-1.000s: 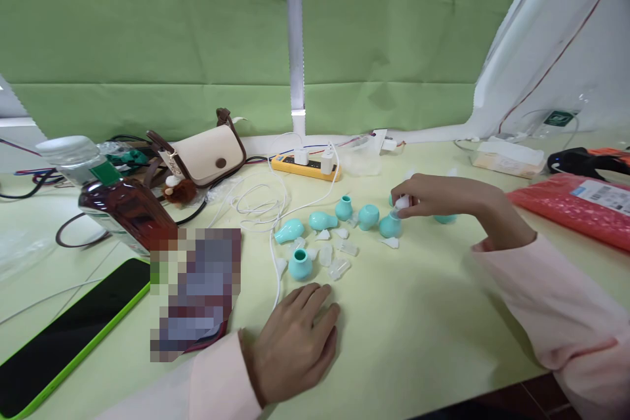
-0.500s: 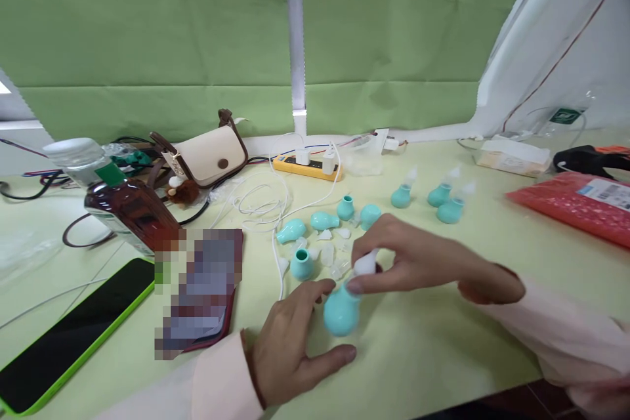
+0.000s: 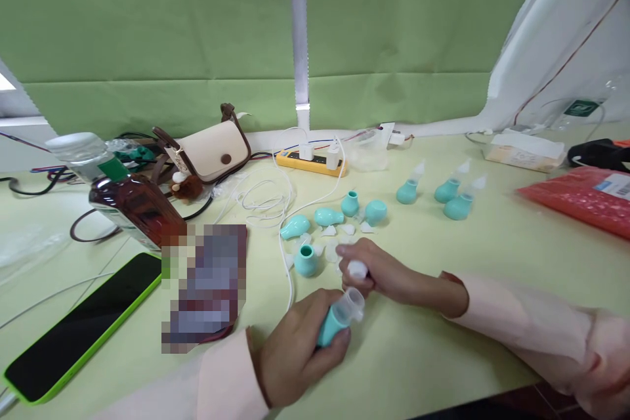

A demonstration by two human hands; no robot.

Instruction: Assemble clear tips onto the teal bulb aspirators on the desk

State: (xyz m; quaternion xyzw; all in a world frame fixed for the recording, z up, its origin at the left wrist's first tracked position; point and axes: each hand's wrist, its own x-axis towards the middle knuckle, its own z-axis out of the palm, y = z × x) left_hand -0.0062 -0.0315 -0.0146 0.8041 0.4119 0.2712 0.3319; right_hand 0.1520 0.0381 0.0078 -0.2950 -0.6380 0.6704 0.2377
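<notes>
My left hand [image 3: 302, 348] is wrapped round a teal rubber bulb [image 3: 331, 329] with a clear plastic tube piece [image 3: 352, 305] set in its neck, its open end tilted up and to the right. Just beyond it, my right hand [image 3: 369, 267] is closed round a white plastic piece [image 3: 357, 269]; only its rounded end shows. Past the hands lie more teal bulbs, one upright with its dark mouth showing [image 3: 306, 261] and others on their sides [image 3: 329, 216]. Small clear and white tips [image 3: 347, 230] are scattered among them. At the right rear, bulbs with clear nozzles [image 3: 407, 190] stand upright.
A white cable [image 3: 266, 207] coils toward a yellow power strip [image 3: 311, 163]. On the left are a green-edged phone [image 3: 83, 328], a blurred-out flat object [image 3: 207, 285], a brown bottle [image 3: 132, 207] and a cream handbag [image 3: 214, 152]. A red package [image 3: 581, 200] lies at right.
My left hand has closed round the bulb, which now tilts with its clear tube piece showing. My right hand has come off the bulb's neck and moved slightly away, fingers curled round the white piece.
</notes>
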